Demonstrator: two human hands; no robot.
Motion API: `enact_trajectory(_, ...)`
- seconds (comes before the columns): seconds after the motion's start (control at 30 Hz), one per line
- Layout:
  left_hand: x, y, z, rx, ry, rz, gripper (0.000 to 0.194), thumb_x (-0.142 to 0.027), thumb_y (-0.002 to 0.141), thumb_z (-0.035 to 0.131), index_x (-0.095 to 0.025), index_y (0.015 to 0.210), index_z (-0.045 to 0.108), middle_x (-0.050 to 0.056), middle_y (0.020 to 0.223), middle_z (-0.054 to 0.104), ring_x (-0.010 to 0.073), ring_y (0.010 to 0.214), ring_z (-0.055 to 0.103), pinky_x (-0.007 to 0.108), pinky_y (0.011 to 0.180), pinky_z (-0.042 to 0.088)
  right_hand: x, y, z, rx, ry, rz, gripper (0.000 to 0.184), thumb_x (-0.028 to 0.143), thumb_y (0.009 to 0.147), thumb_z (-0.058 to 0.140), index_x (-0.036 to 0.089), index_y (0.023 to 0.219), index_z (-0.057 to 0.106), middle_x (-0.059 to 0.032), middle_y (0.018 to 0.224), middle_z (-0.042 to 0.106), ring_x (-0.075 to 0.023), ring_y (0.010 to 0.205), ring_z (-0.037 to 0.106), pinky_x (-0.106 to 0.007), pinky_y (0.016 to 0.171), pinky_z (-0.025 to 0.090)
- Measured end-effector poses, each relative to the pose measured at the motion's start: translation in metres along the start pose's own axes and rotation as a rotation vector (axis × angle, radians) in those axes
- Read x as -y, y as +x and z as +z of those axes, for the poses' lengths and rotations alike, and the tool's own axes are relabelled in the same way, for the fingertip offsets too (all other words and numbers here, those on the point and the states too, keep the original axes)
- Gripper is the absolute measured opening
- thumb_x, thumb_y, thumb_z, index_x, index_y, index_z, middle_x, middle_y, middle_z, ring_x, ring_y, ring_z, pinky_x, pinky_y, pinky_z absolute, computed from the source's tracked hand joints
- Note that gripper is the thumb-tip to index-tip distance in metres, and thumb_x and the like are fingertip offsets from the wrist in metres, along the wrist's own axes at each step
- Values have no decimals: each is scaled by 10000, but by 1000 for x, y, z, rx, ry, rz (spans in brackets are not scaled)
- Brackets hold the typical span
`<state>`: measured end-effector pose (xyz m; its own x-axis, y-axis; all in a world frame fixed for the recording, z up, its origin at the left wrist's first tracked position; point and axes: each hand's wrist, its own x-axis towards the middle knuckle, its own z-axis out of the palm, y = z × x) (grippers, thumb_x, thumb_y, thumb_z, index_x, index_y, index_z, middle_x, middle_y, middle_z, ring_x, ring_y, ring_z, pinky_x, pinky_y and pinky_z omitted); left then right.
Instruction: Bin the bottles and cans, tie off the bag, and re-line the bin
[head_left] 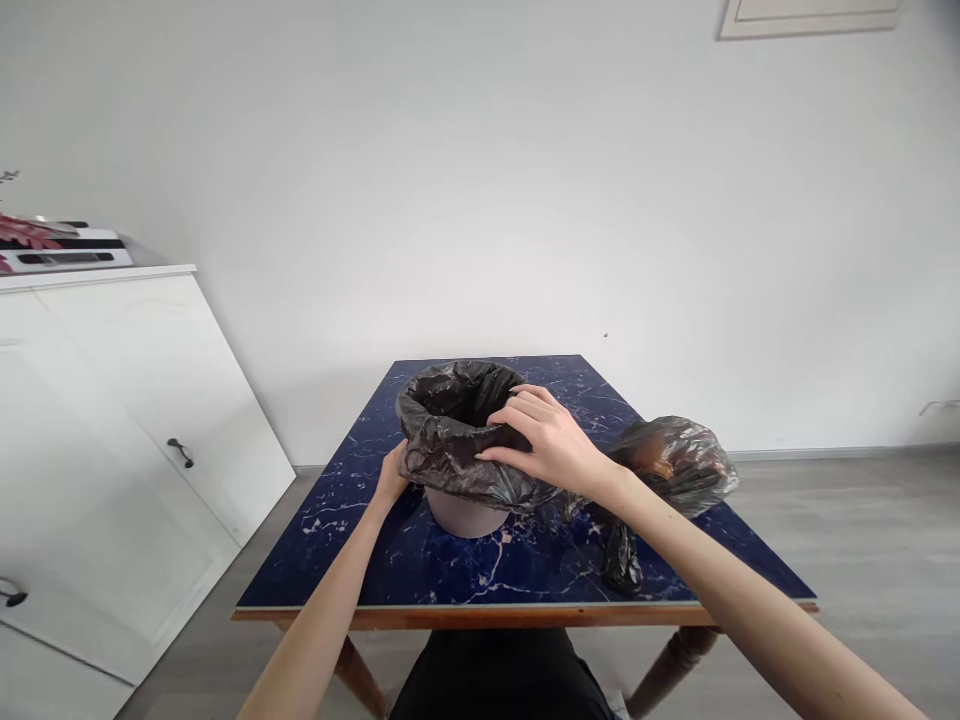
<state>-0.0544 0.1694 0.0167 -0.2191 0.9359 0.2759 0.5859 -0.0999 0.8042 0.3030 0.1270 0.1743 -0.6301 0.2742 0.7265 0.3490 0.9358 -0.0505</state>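
A pale pinkish trash bin (466, 515) stands upright on the table, lined with a black garbage bag (457, 452) whose edge is folded down over the rim. Only the lower part of the bin shows below the bag. On the left side, my left hand (392, 474) curls against the bin and bag, its fingertips hidden. My right hand (541, 432) is at the near right rim, thumb on the outside of the bag and fingers bent over its edge. The inside of the bin is dark, and its bottom cannot be seen.
A tied, filled dark plastic bag (679, 460) lies at the table's right edge, its knotted end (622, 560) toward me. The blue marble-patterned table (330, 545) stands near a white wall. A white cabinet (142, 400) is on the left.
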Motion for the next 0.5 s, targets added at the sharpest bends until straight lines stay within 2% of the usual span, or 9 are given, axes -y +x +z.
enact_trajectory(0.13, 1, -2, 6, 34, 58, -4, 338, -411, 1054, 692, -200, 1317, 699, 96, 1376, 685, 284, 1177, 701, 459, 989, 620, -10, 8, 14, 8, -55, 51, 364, 576, 1065, 608, 232, 1113, 719, -101, 1011, 747, -298, 1040, 680, -469, 1018, 499)
enact_trajectory(0.23, -1, -6, 8, 60, 71, -7, 343, -419, 1059, 684, -175, 1300, 698, 99, 1320, 706, 265, 1124, 717, 461, 965, 628, -28, 13, 21, 14, -128, 109, 340, 539, 1095, 565, 227, 1102, 701, -95, 998, 731, -283, 997, 666, -448, 1011, 478)
enact_trajectory(0.37, -4, -11, 8, 79, 61, 15, 319, -413, 1066, 676, -178, 1281, 702, 105, 1296, 718, 244, 1109, 723, 460, 971, 625, -72, 10, 25, 24, -265, 221, 368, 553, 1096, 534, 225, 1140, 695, -104, 982, 714, -320, 1025, 652, -485, 1031, 455)
enact_trajectory(0.5, -5, -12, 8, 82, 59, 29, 323, -414, 1065, 679, -175, 1281, 701, 105, 1291, 719, 244, 1107, 724, 463, 972, 625, -128, -5, 16, 20, -332, 318, 427, 565, 1095, 472, 212, 1172, 700, -144, 1012, 717, -363, 1062, 629, -551, 1065, 426)
